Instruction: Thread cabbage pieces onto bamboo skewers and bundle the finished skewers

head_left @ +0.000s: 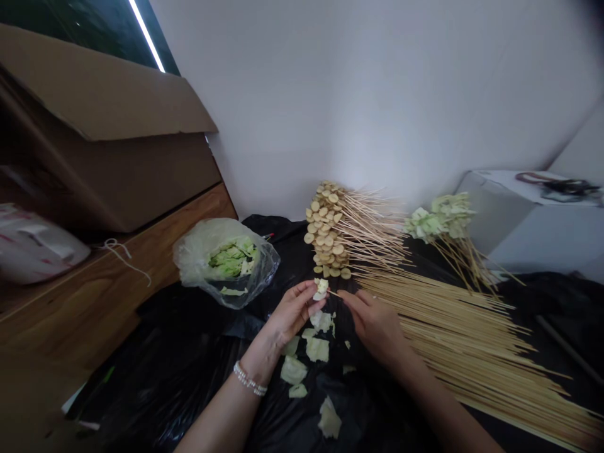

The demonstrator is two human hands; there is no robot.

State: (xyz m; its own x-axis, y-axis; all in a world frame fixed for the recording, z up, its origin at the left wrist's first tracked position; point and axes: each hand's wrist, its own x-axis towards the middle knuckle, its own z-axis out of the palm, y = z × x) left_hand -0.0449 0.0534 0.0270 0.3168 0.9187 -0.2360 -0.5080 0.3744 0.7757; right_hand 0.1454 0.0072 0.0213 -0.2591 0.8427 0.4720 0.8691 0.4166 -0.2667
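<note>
One small wad of cabbage leaf (321, 287) is held above the black plastic sheet (207, 358), pinched by the left hand (295, 309), seemingly to steady it against the bamboo skewer (333, 294) that the right hand (376, 319) pinches between thumb and fingers. Loose cabbage pieces (317, 350) lie just below and bare skewers (462, 343) at the right hand's side, apparently for easy reach.

One head cam, fwd/down, hands (377, 319) near, wall (302, 94) beyond.

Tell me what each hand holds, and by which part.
The left hand holds pale leaf pieces at their left edge; the right hand pinches a thin stick close to those pieces.
</note>
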